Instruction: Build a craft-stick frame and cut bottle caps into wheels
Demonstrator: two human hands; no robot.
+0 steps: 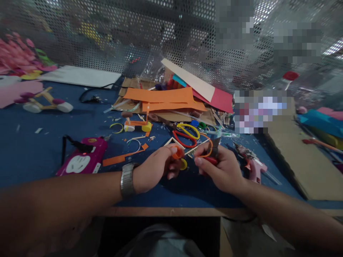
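My left hand (pixel 160 164), with a metal-banded watch (pixel 128 178) at the wrist, pinches a small round orange cap (pixel 177 152) between thumb and fingers. Just to its right, my right hand (pixel 222 166) is closed on a small knife (pixel 213 152) with a dark blade and red handle. The same fingertips pinch a thin, curved orange strip (pixel 211 143). Below the gap between my hands lies a yellow ring (pixel 183 164). Scissors (pixel 187 135) with yellow and red handles rest just beyond my hands.
A purple power strip (pixel 85 153) lies to the left, a pink glue gun (pixel 255 169) to the right. Beyond are a small model cart (pixel 137 125), orange sheets (pixel 163 95) and a stick-built model (pixel 45 101). Cardboard (pixel 297 153) covers the right side; a perforated metal screen (pixel 150 35) stands behind.
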